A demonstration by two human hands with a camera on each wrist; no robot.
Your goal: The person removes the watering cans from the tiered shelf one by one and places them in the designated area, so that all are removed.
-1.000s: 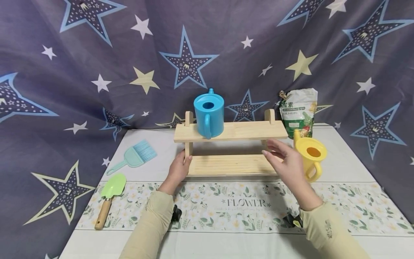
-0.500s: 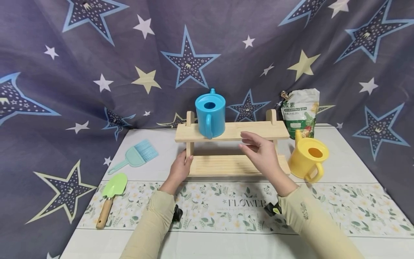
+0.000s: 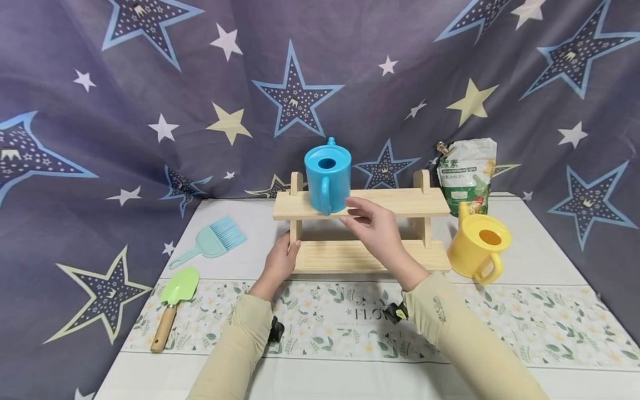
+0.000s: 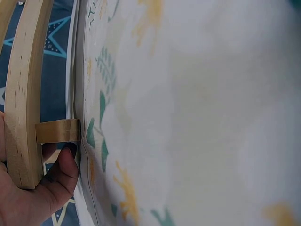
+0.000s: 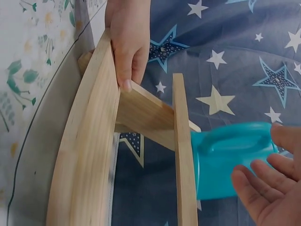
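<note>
A two-tier wooden shelf [image 3: 400, 203] stands on the table in the head view. My left hand [image 3: 280, 258] grips its lower left end; the left wrist view shows the thumb and fingers of that hand [image 4: 37, 202] around the board's end. On the left part of the top tier sits a blue watering can [image 3: 336, 183], upright, its handle facing me. Close to the can's lower right side is my right hand [image 3: 377, 228], its fingers loosely bent. In the right wrist view the right hand [image 5: 275, 183] is beside the can [image 5: 218, 172] and holds nothing.
A yellow watering can [image 3: 470, 253] stands right of the shelf, before a clipped white-and-green bag [image 3: 467, 175]. At the left lie a teal brush [image 3: 212, 241] and a green trowel with a wooden handle [image 3: 165, 325]. A star-patterned cloth [image 3: 200, 83] hangs behind.
My right hand has moved left from the shelf's right end, along the front of the shelf, to the blue watering can. The left hand keeps its grip on the shelf's left end.
</note>
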